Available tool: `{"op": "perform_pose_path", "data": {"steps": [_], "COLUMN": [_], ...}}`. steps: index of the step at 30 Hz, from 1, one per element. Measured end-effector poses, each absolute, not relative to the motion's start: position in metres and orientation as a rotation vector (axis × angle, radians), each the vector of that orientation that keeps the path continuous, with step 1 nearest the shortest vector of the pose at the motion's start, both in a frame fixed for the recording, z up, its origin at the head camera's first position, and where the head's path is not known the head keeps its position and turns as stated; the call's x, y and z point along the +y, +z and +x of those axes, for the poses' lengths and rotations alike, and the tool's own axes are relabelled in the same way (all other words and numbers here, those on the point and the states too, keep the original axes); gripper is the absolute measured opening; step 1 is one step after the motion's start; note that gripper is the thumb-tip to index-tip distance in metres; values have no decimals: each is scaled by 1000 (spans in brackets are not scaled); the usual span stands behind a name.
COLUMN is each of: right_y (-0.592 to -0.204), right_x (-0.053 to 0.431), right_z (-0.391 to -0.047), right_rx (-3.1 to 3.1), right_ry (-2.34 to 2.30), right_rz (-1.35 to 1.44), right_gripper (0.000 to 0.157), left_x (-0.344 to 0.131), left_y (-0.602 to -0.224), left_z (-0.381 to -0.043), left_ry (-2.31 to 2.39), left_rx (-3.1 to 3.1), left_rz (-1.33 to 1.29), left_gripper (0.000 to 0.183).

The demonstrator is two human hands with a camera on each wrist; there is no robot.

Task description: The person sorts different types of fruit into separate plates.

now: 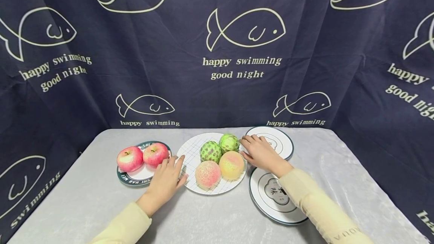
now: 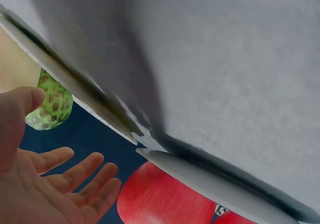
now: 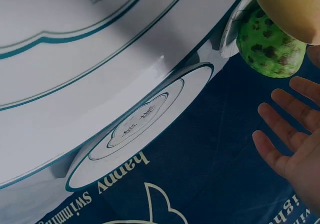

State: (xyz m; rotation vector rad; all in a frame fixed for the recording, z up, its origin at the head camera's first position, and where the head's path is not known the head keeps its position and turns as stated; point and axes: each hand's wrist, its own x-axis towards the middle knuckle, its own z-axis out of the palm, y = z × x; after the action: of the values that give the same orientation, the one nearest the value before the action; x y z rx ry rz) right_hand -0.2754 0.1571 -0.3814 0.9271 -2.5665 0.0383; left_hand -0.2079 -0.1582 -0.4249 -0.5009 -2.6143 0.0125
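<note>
On a white grid-patterned plate (image 1: 190, 150) in the middle of the table lie two round green fruits with dark spots, one at the left (image 1: 210, 151) and one at the right (image 1: 229, 142), with a pink peach (image 1: 207, 174) and a yellow peach (image 1: 232, 165). My left hand (image 1: 165, 180) hovers between this plate and the right-hand apple (image 1: 155, 155), holding nothing. In the left wrist view its fingers (image 2: 82, 176) are spread and relaxed. My right hand (image 1: 261, 153), fingers extended, is beside the right green fruit; contact cannot be told. The right wrist view shows its palm (image 3: 305, 164) bare.
A second apple (image 1: 130, 159) shares the dark-rimmed plate (image 1: 135, 182) at left. Two white plates with dark rims stand at right, one farther back (image 1: 285, 142) and one nearer (image 1: 262, 195), partly under my right sleeve (image 1: 312, 199). A dark fish-print curtain (image 1: 190, 86) encloses the table.
</note>
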Motion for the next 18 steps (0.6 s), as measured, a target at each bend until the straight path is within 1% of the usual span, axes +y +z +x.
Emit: {"op": "perform_pose_path", "data": {"steps": [10,18], "right_y": [-382,-381], "right_x": [149,143], "right_z": [-287,-294], "right_rx": [-2577,-2627], "right_ry": [59,100], "right_rz": [934,917], "right_gripper": [34,38], "left_x": [-156,-152], "left_y": [-427,-426], "left_z": [-200,-197], "left_ry": [32,-28], "left_rx": [-2656,-2732], "left_rz": [-448,-391], "left_gripper": [59,56]}}
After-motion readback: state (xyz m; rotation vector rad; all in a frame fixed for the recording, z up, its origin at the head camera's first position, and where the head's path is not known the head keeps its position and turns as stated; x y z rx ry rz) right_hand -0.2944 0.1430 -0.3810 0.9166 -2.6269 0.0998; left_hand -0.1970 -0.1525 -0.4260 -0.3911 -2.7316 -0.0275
